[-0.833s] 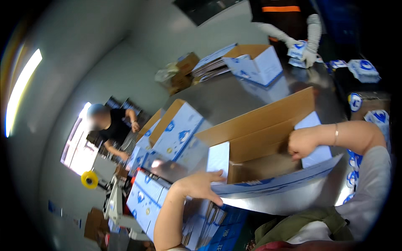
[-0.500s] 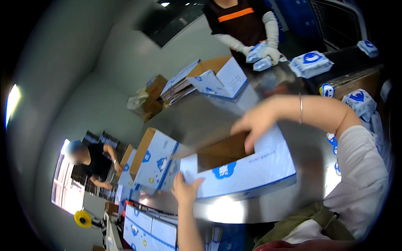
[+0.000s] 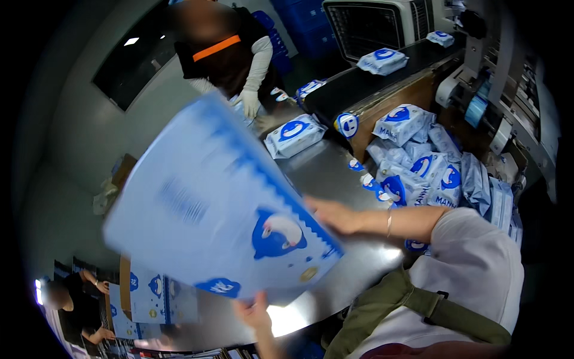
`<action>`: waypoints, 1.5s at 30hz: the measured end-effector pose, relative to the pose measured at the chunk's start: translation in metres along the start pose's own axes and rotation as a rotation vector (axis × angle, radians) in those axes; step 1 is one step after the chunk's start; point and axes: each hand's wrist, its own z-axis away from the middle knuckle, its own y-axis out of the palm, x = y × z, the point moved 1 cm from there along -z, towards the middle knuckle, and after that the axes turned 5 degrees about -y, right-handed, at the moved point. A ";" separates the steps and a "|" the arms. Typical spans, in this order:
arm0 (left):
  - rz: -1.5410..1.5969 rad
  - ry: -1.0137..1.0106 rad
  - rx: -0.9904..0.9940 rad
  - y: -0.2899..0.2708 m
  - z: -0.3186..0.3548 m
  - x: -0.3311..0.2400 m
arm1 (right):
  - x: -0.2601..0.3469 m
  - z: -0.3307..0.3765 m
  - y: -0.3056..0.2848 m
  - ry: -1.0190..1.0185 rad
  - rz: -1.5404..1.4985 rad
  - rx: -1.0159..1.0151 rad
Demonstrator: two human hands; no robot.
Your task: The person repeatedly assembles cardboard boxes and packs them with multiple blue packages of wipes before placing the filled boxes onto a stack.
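Observation:
A white and blue printed cardboard box [image 3: 197, 197] is tilted up above the metal table, partly blurred by motion. My left hand [image 3: 254, 311] grips its near lower edge, with the fingertips partly hidden by the box. On the right side, my right hand [image 3: 335, 214] holds the box's edge, its fingers passing behind the cardboard. The box's opening is turned out of sight. Beyond the box's right edge lies a white and blue soft pack [image 3: 295, 136] on the table.
Many similar packs [image 3: 412, 161] are heaped to the right, beside a conveyor belt [image 3: 344, 90] carrying packs. A machine [image 3: 496, 102] stands at far right. Across the table is a gloved co-worker [image 3: 230, 66]; another person [image 3: 81, 305] works at lower left near an open box [image 3: 158, 293].
The box, earlier on the table with its opening upward, is now lifted and tipped, showing a broad printed side. Both hands stay on it. The view has swung right, bringing the pack heap into sight.

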 end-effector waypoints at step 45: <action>-1.377 -0.526 -0.314 -0.242 -0.089 0.007 | -0.125 -0.195 -0.072 -0.018 1.202 -0.112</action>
